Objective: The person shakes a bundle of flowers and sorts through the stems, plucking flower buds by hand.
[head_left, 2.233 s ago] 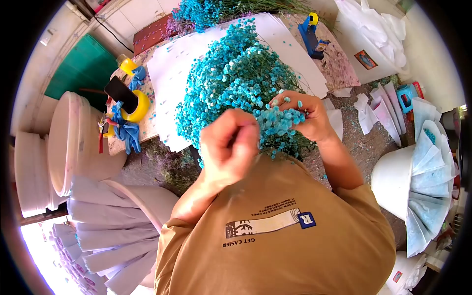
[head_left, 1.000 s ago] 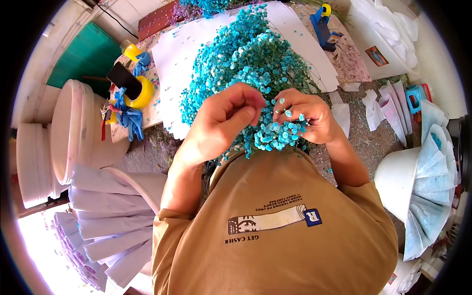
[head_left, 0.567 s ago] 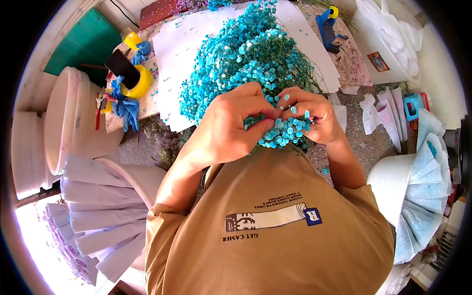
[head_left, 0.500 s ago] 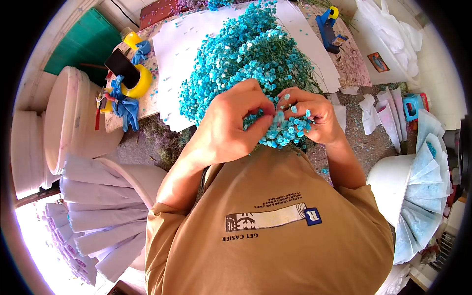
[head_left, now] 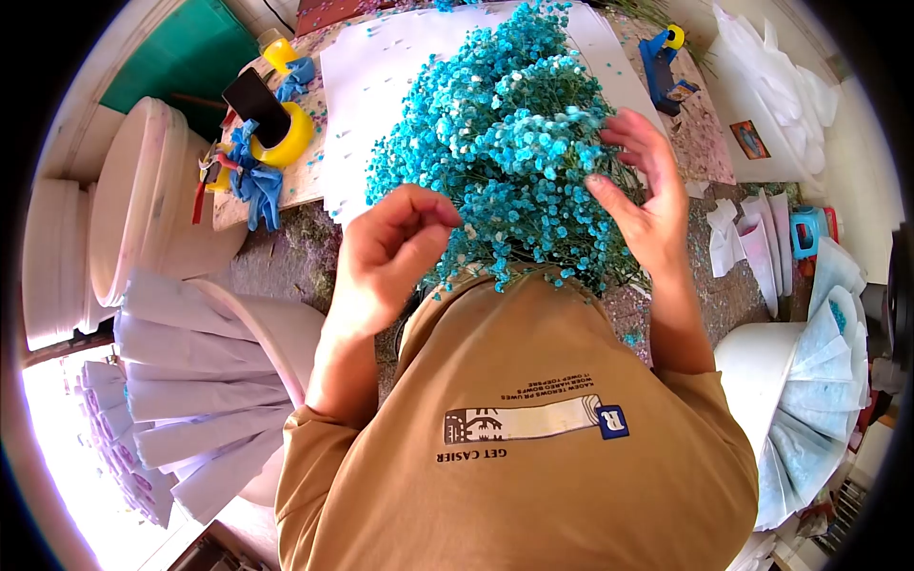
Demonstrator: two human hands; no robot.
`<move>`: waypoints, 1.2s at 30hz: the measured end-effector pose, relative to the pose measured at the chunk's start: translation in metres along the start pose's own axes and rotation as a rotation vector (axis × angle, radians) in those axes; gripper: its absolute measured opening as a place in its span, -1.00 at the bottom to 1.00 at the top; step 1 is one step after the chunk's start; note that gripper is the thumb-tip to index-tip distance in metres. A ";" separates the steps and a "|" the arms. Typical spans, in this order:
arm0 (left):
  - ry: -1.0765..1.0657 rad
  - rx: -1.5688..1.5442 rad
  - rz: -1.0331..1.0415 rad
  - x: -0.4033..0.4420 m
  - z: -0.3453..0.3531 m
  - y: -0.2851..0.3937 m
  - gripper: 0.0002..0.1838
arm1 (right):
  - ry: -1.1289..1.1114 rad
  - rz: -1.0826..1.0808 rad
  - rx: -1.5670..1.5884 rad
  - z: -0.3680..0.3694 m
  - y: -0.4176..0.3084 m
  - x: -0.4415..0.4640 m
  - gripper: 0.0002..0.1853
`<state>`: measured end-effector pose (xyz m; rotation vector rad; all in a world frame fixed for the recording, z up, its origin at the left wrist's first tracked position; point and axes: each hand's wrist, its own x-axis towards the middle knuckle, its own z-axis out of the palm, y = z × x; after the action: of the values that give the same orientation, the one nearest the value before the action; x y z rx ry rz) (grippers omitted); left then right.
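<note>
A large bunch of blue-dyed baby's breath spreads over the table's near edge, its lower sprigs hanging in front of my shirt. At its lower left is my left hand, fingers curled and thumb close to the index fingertip. Whatever may be pinched there is too small to make out. On the bunch's right side my right hand is raised, fingers spread and thumb apart, close to the blossoms with nothing held in it.
White paper sheets lie under the bunch. A phone leans by a yellow tape roll at left; a blue tape dispenser stands at right. Buckets with paper-wrapped bundles flank me.
My hands, close together over a small blue cluster before, have moved apart. The right hand has opened and risen to the right; the left has shifted left. The view has shifted slightly.
</note>
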<state>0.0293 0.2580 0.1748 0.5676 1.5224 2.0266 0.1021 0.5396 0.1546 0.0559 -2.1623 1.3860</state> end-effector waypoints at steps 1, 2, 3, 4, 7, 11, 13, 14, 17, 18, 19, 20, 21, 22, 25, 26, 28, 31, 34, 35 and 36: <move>0.052 0.217 -0.025 -0.004 0.007 0.001 -0.85 | 0.072 -0.055 -0.108 -0.003 -0.004 -0.001 -0.34; 0.106 0.434 -0.053 -0.006 0.012 0.002 -0.83 | 0.142 -0.110 -0.214 -0.005 -0.007 -0.005 -0.37; 0.113 0.710 0.000 -0.006 0.014 0.004 -0.80 | 0.179 -0.145 -0.209 -0.008 -0.008 -0.013 -0.48; 0.119 0.710 -0.001 -0.005 0.015 0.001 -0.80 | 0.192 -0.118 -0.203 -0.007 -0.028 -0.020 -0.65; 0.162 0.910 0.168 -0.002 0.016 -0.015 -0.87 | -0.164 -0.337 -0.196 0.005 -0.051 -0.025 -0.78; 0.149 0.810 0.216 -0.010 0.013 -0.014 -0.92 | -0.281 -0.391 -0.433 0.039 -0.034 -0.022 -0.66; 0.139 0.529 0.193 -0.019 0.007 -0.014 -0.92 | -0.271 -0.395 -0.446 0.045 -0.025 -0.022 -0.66; 0.194 0.255 0.169 -0.022 0.011 -0.015 -0.91 | -0.255 -0.384 -0.459 0.046 -0.022 -0.022 -0.68; 0.172 -0.129 0.037 -0.023 0.011 -0.001 -0.88 | -0.236 -0.367 -0.471 0.047 -0.013 -0.023 -0.72; 0.170 -0.129 0.034 -0.023 0.012 -0.003 -0.88 | -0.230 -0.368 -0.475 0.047 -0.011 -0.023 -0.74; 0.161 0.023 0.020 -0.022 0.013 -0.004 -0.87 | -0.218 -0.364 -0.451 0.047 -0.011 -0.023 -0.75; 0.150 0.175 0.009 -0.021 0.014 -0.005 -0.85 | -0.214 -0.364 -0.453 0.048 -0.012 -0.023 -0.75; 0.156 0.351 0.074 -0.017 0.020 -0.008 -0.84 | -0.211 -0.371 -0.461 0.048 -0.011 -0.023 -0.76; 0.145 0.493 0.091 -0.014 0.026 -0.008 -0.83 | -0.209 -0.379 -0.468 0.048 -0.011 -0.023 -0.76; 0.128 0.861 0.196 0.000 0.040 -0.009 -0.87 | -0.226 -0.375 -0.483 0.048 -0.010 -0.024 -0.76; 0.144 0.986 0.253 0.003 0.041 -0.016 -0.88 | -0.225 -0.375 -0.484 0.048 -0.011 -0.024 -0.76; 0.160 1.112 0.313 0.006 0.039 -0.026 -0.89 | -0.224 -0.374 -0.481 0.048 -0.012 -0.024 -0.74; 0.159 1.064 0.371 0.006 0.036 -0.028 -0.94 | -0.222 -0.375 -0.479 0.048 -0.010 -0.025 -0.71; 0.107 0.844 0.374 -0.008 0.032 -0.012 -0.95 | -0.197 -0.385 -0.487 0.047 -0.011 -0.024 -0.66; 0.078 0.777 0.317 -0.011 0.029 -0.010 -0.95 | -0.197 -0.380 -0.484 0.048 -0.011 -0.024 -0.66; 0.054 0.708 0.260 -0.013 0.027 -0.008 -0.95 | -0.185 -0.379 -0.463 0.049 -0.011 -0.024 -0.64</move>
<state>0.0573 0.2712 0.1740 1.0268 2.3057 1.6369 0.1044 0.4867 0.1379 0.4073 -2.4136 0.6749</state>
